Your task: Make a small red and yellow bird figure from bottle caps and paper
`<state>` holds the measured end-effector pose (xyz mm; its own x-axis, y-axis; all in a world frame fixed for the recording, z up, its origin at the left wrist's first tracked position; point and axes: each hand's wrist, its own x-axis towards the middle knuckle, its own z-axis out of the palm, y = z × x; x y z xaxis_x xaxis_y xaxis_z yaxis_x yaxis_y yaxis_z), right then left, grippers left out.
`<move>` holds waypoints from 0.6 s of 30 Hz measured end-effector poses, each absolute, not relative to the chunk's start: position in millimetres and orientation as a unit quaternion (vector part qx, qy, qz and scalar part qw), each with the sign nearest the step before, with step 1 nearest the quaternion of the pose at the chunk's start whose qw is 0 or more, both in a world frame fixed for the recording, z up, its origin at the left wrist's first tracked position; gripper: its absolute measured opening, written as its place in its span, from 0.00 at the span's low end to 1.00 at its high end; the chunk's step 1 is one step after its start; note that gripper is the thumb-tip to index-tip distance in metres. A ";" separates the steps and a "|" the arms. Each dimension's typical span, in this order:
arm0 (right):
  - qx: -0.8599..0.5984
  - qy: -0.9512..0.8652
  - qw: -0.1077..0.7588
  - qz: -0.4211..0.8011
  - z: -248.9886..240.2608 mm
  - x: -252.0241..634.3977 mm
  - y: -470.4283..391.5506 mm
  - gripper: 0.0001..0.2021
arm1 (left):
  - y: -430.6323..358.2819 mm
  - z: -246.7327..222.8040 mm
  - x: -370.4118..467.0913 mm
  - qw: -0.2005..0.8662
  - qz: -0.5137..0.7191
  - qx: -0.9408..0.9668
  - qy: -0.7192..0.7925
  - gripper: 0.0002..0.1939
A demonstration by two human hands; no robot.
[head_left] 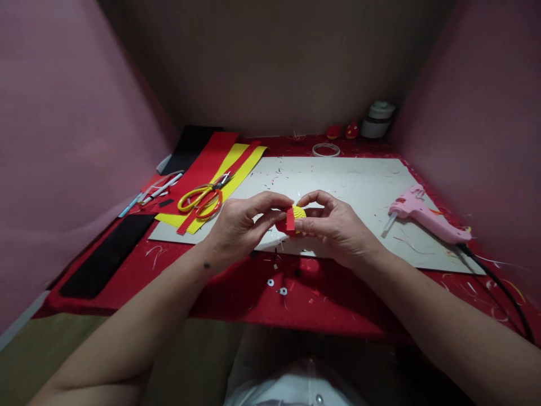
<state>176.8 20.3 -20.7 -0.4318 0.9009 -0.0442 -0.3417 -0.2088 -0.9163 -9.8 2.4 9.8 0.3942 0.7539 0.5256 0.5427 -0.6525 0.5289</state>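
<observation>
Between both hands, above the near edge of the white board [350, 180], is a small rounded piece of ridged yellow and red paper [300, 212]. A short red strip [290, 219] stands upright across its left side. My left hand [249, 220] is closed, thumb and forefinger pinching at the red strip. With thumb and curled fingers, my right hand [338, 225] grips the yellow side. The fingers hide part of the piece. Below them on the red cloth lie white paper eyes with black dots [283, 291].
Scissors [200, 198] with yellow and red handles rest on yellow and red sheets [249, 160] at left. A pink glue gun [431, 214] with a black cord lies at right. Behind are a tape ring [326, 150], small red figures [352, 131] and a pale jar [377, 120].
</observation>
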 end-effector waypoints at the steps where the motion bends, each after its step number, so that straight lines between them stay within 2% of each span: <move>1: -0.307 -0.452 0.436 0.715 -20.8 176.6 20.2 0.21 | 2.3 9.0 -9.2 0.130 0.386 0.822 0.397 0.08; 18: -0.313 -0.446 0.433 0.718 -19.5 175.4 19.6 0.22 | -3.4 -6.7 6.9 0.172 0.496 0.733 0.433 0.05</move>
<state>175.4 19.6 -19.5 -0.4282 0.9014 -0.0634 -0.3426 -0.2269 -0.9117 6.9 -3.4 -6.7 0.1327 0.8059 0.5770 0.4642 -0.5648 0.6823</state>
